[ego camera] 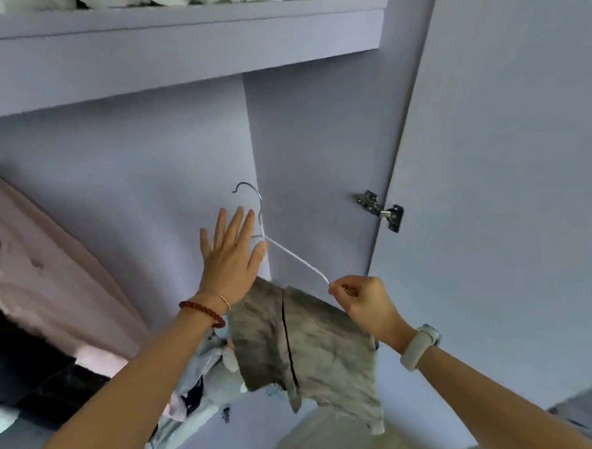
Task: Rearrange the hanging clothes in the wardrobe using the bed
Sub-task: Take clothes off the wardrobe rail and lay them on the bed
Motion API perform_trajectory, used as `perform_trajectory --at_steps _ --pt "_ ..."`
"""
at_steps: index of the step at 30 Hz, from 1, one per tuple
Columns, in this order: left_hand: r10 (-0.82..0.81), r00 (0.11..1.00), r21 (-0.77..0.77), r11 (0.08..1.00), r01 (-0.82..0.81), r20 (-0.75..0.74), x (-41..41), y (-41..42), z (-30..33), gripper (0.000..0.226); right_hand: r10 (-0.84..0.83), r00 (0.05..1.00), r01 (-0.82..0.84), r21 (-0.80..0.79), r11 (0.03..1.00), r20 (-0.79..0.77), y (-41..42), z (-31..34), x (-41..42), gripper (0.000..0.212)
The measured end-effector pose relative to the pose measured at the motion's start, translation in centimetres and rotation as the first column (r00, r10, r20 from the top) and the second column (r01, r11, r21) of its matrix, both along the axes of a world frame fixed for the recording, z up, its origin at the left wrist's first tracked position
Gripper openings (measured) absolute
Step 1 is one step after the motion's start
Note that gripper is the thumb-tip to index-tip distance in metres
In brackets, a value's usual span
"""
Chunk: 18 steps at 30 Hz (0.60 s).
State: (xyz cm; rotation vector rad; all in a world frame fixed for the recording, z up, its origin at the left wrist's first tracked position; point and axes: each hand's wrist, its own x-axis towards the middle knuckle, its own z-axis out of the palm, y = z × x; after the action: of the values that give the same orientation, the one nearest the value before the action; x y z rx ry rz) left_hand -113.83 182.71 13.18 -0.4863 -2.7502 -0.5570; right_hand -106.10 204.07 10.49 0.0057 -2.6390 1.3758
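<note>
Left hand [229, 255] spread flat beside the hanger [286, 253]; right hand [362, 305] pinches its shoulder end.

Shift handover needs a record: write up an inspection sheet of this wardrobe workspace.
Surface: lilac wardrobe back panel, bare behind the hands; no rail in view.
Job's things: white wire hanger with metal hook carrying a grey-green fabric garment.
Clutter: pale pink garment at left; white bundles on the top shelf.
Grippers: left hand flat, fingers straight, at the hanger neck; right hand pinches the hanger's end.
Cables: nothing seen.
Surroundings: open door with metal hinge.
</note>
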Motion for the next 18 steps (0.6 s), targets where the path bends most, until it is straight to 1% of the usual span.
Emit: perform_trajectory --at_steps 1,2,4,5,6,7,9,11,13,15,18 --pt "-0.099 0.993 -0.001 0.995 0.099 0.062 0.0 1.5 -0.6 0.060 -0.027 0.999 0.027 0.020 0.999 0.019 1.4 -0.6 1.3 0.024" --pt "-0.197 0.973 0.051 0.980 0.192 0.124 0.1 2.9 -1.2 0.056 -0.059 0.998 0.057 0.044 0.997 0.033 2.8 -1.1 2.8 0.025" --pt "-0.356 0.907 0.235 0.923 0.304 0.224 1.0 5.7 -2.5 0.048 -0.128 0.990 0.121 0.096 0.988 0.065 5.5 -2.4 6.1 0.025" --pt "-0.404 0.878 0.268 0.902 0.337 0.256 1.6 7.2 -2.9 0.039 -0.171 0.982 0.160 0.124 0.979 0.083 6.9 -2.9 7.9 0.024" --pt "-0.450 0.848 0.258 0.886 0.385 0.279 2.3 8.8 -3.4 0.027 -0.216 0.971 0.199 0.157 0.967 0.102 8.2 -3.5 9.8 0.022" --pt "-0.504 0.815 0.246 0.861 0.446 0.286 3.3 10.5 -3.8 0.023 -0.265 0.957 0.240 0.192 0.952 0.119 9.4 -3.9 11.8 0.020" --pt "-0.612 0.733 0.250 0.791 0.559 0.299 5.6 14.1 -4.4 0.025 -0.357 0.925 0.312 0.271 0.911 0.134 11.5 -4.3 15.9 0.017" --pt "-0.681 0.662 0.237 0.731 0.640 0.314 8.2 17.4 -4.7 0.021 -0.426 0.898 0.365 0.356 0.861 0.112 13.2 -4.5 20.0 0.019" --pt "-0.738 0.600 0.223 0.670 0.708 0.310 10.8 20.5 -4.8 0.020 -0.509 0.856 0.433 0.410 0.803 0.092 14.8 -4.9 24.0 0.029" --pt "-0.796 0.526 0.247 0.597 0.763 0.299 13.6 23.1 -4.9 0.022 -0.588 0.807 0.515 0.432 0.740 0.045 16.0 -5.6 27.8 0.042" --pt "-0.868 0.406 0.304 0.484 0.820 0.288 17.9 26.9 -4.6 0.029 -0.694 0.720 0.624 0.452 0.638 -0.015 16.9 -6.1 32.8 0.042"
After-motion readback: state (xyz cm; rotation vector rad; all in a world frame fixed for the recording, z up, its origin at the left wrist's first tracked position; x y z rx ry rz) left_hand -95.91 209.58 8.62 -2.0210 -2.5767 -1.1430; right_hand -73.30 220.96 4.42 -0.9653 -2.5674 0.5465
